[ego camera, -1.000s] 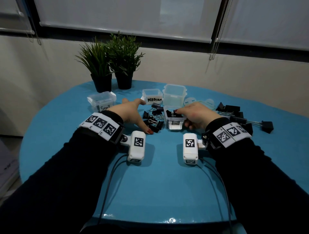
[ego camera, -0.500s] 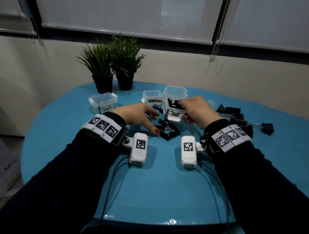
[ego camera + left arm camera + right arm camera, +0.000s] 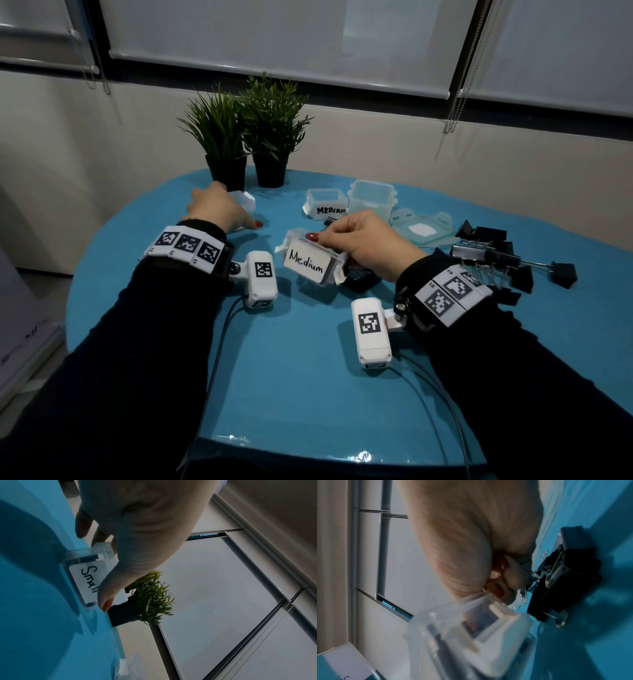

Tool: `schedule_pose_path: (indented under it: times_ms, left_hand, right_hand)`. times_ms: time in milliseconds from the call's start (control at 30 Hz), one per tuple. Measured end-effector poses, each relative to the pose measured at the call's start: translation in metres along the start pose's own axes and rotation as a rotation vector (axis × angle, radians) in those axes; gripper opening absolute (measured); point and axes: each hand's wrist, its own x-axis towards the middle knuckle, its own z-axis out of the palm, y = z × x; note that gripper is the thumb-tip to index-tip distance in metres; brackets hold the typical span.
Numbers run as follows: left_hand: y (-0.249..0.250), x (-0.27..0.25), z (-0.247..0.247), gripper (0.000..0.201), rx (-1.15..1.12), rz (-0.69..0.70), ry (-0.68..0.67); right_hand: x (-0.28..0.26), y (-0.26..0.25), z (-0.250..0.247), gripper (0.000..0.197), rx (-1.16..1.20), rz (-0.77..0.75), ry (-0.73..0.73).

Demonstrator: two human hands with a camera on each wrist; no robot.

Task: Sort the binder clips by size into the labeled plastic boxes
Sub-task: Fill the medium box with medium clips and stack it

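Note:
My right hand [image 3: 363, 240] grips a clear plastic box labeled "Medium" [image 3: 308, 265], tipped on its side with the label facing me. The right wrist view shows that box [image 3: 471, 635] blurred, just above the table. A few black binder clips [image 3: 361, 279] lie on the table under this hand, and the same clips [image 3: 561, 588] show beside the fingers. My left hand [image 3: 219, 212] is at the back left, holding the "Small" box [image 3: 245, 202]. In the left wrist view the thumb lies along the front of the Small box [image 3: 85, 580] and the fingers wrap its far side.
A second box marked "MEDIUM" [image 3: 327, 204] and a taller clear box [image 3: 371, 198] stand at the back centre. Loose lids [image 3: 423, 228] lie to their right. A heap of large black clips [image 3: 496, 257] fills the right side. Two potted plants [image 3: 246, 144] stand behind the Small box.
My right hand lifted the Medium box and tipped it onto its side toward me. My left hand left the clip pile and moved back left onto the Small box.

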Motion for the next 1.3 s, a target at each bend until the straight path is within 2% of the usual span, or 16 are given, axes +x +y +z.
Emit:
schedule_pose_path:
  times_ms: [200,333,467,533,600,633,767,900,1133,1167,1233,1300]
  left_hand:
    - [0.002,0.007,0.004,0.082,0.174,-0.002,0.028]
    - [0.001,0.005,0.005,0.06,0.127,0.026,0.02]
    - [0.005,-0.004,0.002,0.082,-0.087,0.015,-0.106]
    - [0.007,-0.01,-0.002,0.085,-0.173,0.031,-0.145]
    - [0.008,-0.016,-0.007,0.078,-0.294,0.052,-0.171]
    - [0.008,-0.019,-0.01,0.074,-0.353,0.067,-0.181]
    - [0.011,-0.029,-0.024,0.07,-0.519,0.171,-0.255]
    - [0.015,-0.038,-0.031,0.065,-0.652,0.283,-0.406]
    - [0.018,-0.046,-0.034,0.057,-0.778,0.378,-0.65]
    - [0.017,-0.046,-0.035,0.061,-0.775,0.383,-0.696]
    - [0.016,-0.046,-0.035,0.082,-0.766,0.395,-0.773]
    - [0.017,-0.048,-0.034,0.099,-0.766,0.406,-0.795]
  right_hand:
    - [-0.001,0.0,0.002,0.034,-0.102,-0.046,0.008]
    - [0.002,0.002,0.001,0.023,-0.144,-0.056,0.05]
    - [0.002,0.0,0.002,0.025,-0.047,-0.094,0.088]
    - [-0.001,0.001,-0.002,0.044,-0.073,-0.118,0.046]
    - [-0.006,0.002,-0.007,0.069,-0.212,-0.11,-0.04]
    - [-0.008,0.003,-0.007,0.074,-0.261,-0.109,-0.075]
    - [-0.005,0.003,-0.006,0.065,-0.196,-0.151,-0.099]
    - [-0.002,0.007,-0.009,0.077,-0.114,-0.185,-0.121]
    - [0.001,0.01,-0.009,0.082,-0.08,-0.282,-0.013]
    - [0.002,0.011,-0.008,0.082,-0.063,-0.278,-0.004]
    - [0.003,0.013,-0.008,0.082,-0.013,-0.262,0.004]
    - [0.004,0.014,-0.007,0.082,0.018,-0.248,0.006]
